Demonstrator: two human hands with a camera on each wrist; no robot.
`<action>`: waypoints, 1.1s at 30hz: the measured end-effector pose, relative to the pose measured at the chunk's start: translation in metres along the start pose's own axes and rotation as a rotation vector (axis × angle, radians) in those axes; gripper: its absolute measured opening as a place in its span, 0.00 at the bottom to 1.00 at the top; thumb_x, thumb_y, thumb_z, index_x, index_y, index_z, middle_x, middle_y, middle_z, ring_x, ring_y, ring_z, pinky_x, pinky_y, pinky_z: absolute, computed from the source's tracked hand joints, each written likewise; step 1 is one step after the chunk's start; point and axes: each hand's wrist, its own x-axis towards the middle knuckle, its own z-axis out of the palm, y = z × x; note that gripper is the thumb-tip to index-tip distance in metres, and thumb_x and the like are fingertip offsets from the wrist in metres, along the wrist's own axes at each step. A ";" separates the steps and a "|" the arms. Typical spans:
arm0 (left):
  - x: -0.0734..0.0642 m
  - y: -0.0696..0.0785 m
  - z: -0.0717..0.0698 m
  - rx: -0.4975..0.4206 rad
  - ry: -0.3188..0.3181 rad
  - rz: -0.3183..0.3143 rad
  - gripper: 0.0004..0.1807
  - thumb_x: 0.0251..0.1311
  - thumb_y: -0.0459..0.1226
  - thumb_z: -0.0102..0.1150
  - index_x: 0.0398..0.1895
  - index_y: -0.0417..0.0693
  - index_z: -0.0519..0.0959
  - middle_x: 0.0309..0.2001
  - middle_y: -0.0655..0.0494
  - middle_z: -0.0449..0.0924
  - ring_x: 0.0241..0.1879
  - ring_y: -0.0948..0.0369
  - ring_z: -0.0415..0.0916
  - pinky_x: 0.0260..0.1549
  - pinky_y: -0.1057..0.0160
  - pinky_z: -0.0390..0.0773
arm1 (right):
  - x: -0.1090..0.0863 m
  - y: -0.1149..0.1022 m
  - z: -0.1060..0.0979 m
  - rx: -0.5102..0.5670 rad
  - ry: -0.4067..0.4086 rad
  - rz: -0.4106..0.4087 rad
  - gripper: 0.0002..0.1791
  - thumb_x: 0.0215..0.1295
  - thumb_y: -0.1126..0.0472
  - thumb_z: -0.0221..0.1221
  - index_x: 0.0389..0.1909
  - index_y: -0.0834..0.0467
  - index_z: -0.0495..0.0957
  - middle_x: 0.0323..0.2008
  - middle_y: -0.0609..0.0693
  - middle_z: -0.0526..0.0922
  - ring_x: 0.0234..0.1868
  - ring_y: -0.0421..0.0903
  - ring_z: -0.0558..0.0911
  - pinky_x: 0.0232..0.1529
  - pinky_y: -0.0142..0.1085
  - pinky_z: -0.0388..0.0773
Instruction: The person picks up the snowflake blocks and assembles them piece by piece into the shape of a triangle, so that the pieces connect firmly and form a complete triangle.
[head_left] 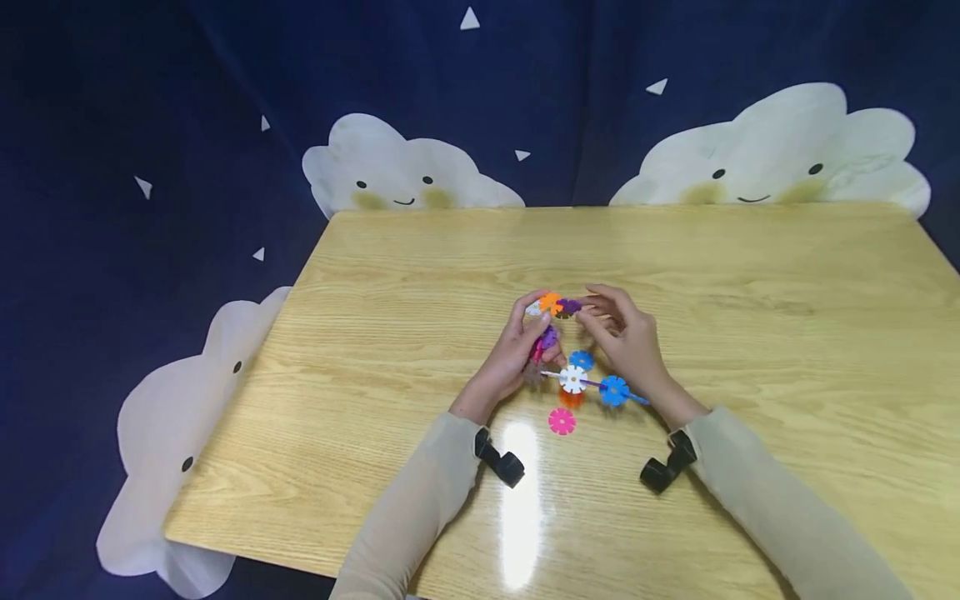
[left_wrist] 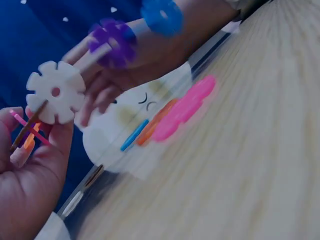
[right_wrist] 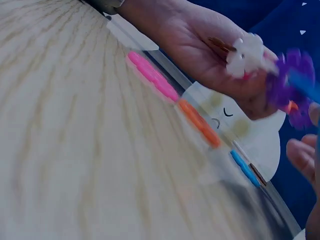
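Observation:
My left hand [head_left: 512, 346] holds a joined string of plastic snowflake discs. Near its fingertips are an orange disc [head_left: 551, 304] and a dark purple disc [head_left: 571, 307]. Below the thumb, the linked white disc [head_left: 573, 379] and blue disc [head_left: 614, 391] stretch to the right, above the table. In the left wrist view, a brown disc and a pink disc, both edge-on, show by the left thumb. My right hand [head_left: 630, 337] has loosely bent fingers close to the purple disc; whether they touch it I cannot tell.
On the wooden table [head_left: 360, 400] lie a loose pink disc [head_left: 562, 421], an orange disc [head_left: 571, 399] and a blue disc [head_left: 581, 360], in a row under the string. A dark blue curtain [head_left: 570, 75] with white cloud shapes hangs behind the table.

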 end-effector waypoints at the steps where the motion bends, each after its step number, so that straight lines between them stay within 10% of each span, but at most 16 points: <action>1: 0.000 0.001 -0.001 -0.028 0.007 -0.007 0.24 0.78 0.39 0.34 0.73 0.54 0.48 0.27 0.58 0.72 0.18 0.68 0.68 0.27 0.68 0.83 | -0.001 0.001 -0.002 -0.011 -0.033 0.041 0.16 0.63 0.69 0.63 0.51 0.66 0.78 0.39 0.61 0.86 0.34 0.29 0.81 0.32 0.17 0.78; 5: -0.002 0.005 -0.003 -0.109 0.043 -0.040 0.19 0.76 0.40 0.33 0.66 0.59 0.51 0.32 0.56 0.72 0.16 0.69 0.65 0.22 0.72 0.80 | -0.005 0.006 -0.011 -0.123 -0.230 0.125 0.12 0.65 0.64 0.63 0.47 0.64 0.80 0.37 0.55 0.81 0.31 0.35 0.73 0.29 0.21 0.71; 13: -0.001 0.004 -0.003 -0.102 0.108 -0.019 0.10 0.75 0.38 0.33 0.53 0.63 0.53 0.31 0.59 0.70 0.15 0.69 0.62 0.17 0.73 0.69 | -0.012 0.014 -0.023 -0.192 -0.548 0.012 0.16 0.54 0.62 0.71 0.43 0.59 0.82 0.45 0.53 0.78 0.50 0.46 0.70 0.49 0.33 0.68; 22: -0.004 0.003 -0.003 -0.049 0.069 -0.005 0.19 0.75 0.36 0.28 0.67 0.49 0.52 0.28 0.61 0.68 0.13 0.69 0.60 0.17 0.72 0.68 | -0.009 0.010 -0.023 -0.072 -0.374 0.227 0.14 0.62 0.66 0.64 0.46 0.64 0.74 0.30 0.52 0.77 0.25 0.33 0.73 0.24 0.24 0.73; 27: -0.003 0.002 -0.002 -0.005 0.084 -0.036 0.17 0.76 0.37 0.29 0.65 0.50 0.52 0.28 0.61 0.67 0.13 0.69 0.60 0.17 0.72 0.68 | -0.006 0.006 -0.025 0.216 -0.246 0.459 0.22 0.66 0.64 0.61 0.59 0.69 0.73 0.35 0.43 0.83 0.33 0.32 0.85 0.37 0.25 0.84; 33: -0.001 0.000 -0.001 0.030 0.062 -0.036 0.11 0.79 0.42 0.33 0.58 0.55 0.52 0.28 0.60 0.64 0.13 0.69 0.58 0.17 0.73 0.67 | -0.005 0.004 -0.026 0.322 -0.199 0.538 0.25 0.65 0.61 0.63 0.61 0.66 0.74 0.36 0.34 0.85 0.38 0.32 0.87 0.44 0.24 0.83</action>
